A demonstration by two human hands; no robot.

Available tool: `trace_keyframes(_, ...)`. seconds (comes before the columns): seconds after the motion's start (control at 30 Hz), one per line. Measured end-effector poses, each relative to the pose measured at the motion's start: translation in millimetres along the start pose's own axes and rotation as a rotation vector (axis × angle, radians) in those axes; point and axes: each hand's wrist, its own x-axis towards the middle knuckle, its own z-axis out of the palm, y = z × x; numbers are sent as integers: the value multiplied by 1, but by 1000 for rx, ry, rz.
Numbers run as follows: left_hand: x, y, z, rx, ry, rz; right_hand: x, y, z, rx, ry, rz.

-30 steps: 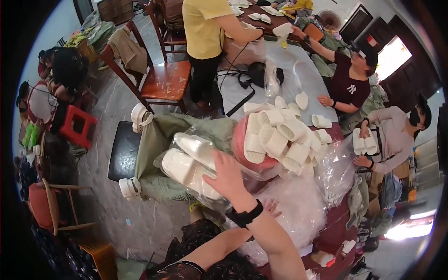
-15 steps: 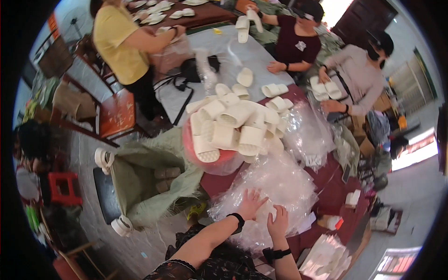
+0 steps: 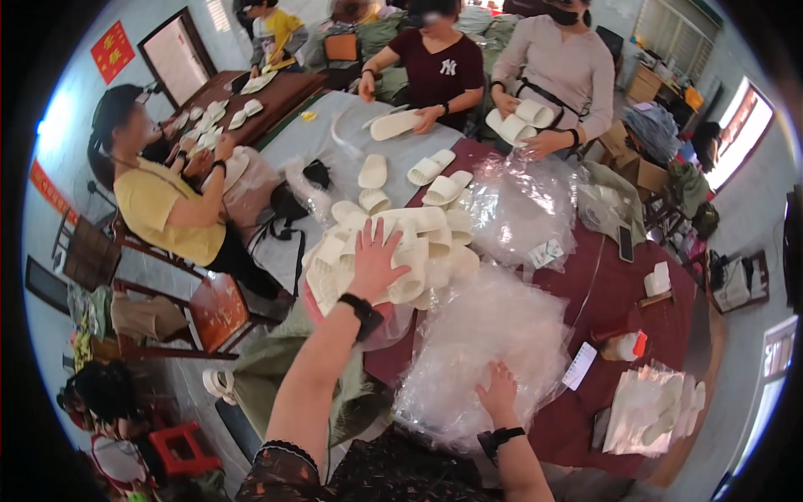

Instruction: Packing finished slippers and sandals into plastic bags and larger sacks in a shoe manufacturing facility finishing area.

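My left hand reaches forward with fingers spread over a heap of cream slide slippers. Its palm covers part of the heap, and whether it presses on a slipper is hard to tell. The heap sits in a pink-red container, mostly hidden beneath it. Lying on a pile of clear plastic bags is my right hand, fingers apart, holding nothing. Two pairs of slippers and a single slipper lie beyond the heap.
Packed slippers in clear bags, a bottle with a red cap and a phone are on the dark red table. Co-workers handle slippers across it. An open green sack stands at left, near a wooden chair.
My left hand has moved from the plastic bags forward onto the slipper heap. My right hand remains on the bags. The view has tilted up, and a co-worker across has lowered the slippers.
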Motion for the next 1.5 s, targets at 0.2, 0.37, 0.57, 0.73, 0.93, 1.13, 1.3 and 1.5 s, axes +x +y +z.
trace_keyframes(0.2, 50, 14, 14, 438, -825, -45, -3, 5, -5, 8, 20, 36)
trace_keyframes(0.37, 41, -23, 52, 476, -784, 273, 4, -11, -18, 80, -5, 112)
trace_keyframes(0.57, 39, -31, 23, -85, -618, 343, 3, -8, -17, 64, 51, 81)
trace_keyframes(0.73, 24, 53, -91, -161, -447, 396, -12, 10, -27, 174, 146, 46)
trace_keyframes(0.93, -59, 118, -177, -730, -573, 62, -22, 24, -43, 317, 244, -144)
trace_keyframes(1.13, -145, 197, -121, -981, -674, -261, -22, 50, -26, 112, 29, -162)
trace_keyframes(1.3, -176, 214, 30, -891, -481, -499, -31, 52, -49, 431, 5, -111)
trace_keyframes(1.5, -179, 177, 140, -733, -738, -64, -83, 64, -67, 504, 603, -38)
